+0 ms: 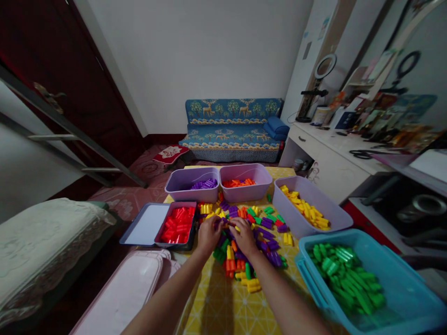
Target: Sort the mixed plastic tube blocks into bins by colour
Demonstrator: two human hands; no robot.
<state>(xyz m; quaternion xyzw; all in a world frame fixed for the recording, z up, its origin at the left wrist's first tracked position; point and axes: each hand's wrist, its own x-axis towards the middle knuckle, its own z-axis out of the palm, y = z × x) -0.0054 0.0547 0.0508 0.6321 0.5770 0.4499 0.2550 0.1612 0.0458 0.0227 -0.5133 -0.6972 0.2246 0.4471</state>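
Observation:
Both my hands are over a mixed pile of plastic building blocks (267,244) in purple, green, yellow, orange and red. My left hand (209,234) is closed, its fingers bent toward the middle of the pile. Facing it, my right hand (243,236) has its fingers curled in as well. A small purple block (222,222) shows between the fingertips of the two hands, partly hidden by them. Yellow blocks (206,209) lie just beyond my left hand, and orange blocks (230,267) lie nearer to me, between my forearms.
Around the pile stand a bin of purple blocks (174,188), a bin of orange blocks (258,190), a bin of yellow blocks (291,218), a teal bin of green blocks (316,288) and a box of red blocks (192,223). Pale lids (122,288) lie left of the yellow-covered table (216,307).

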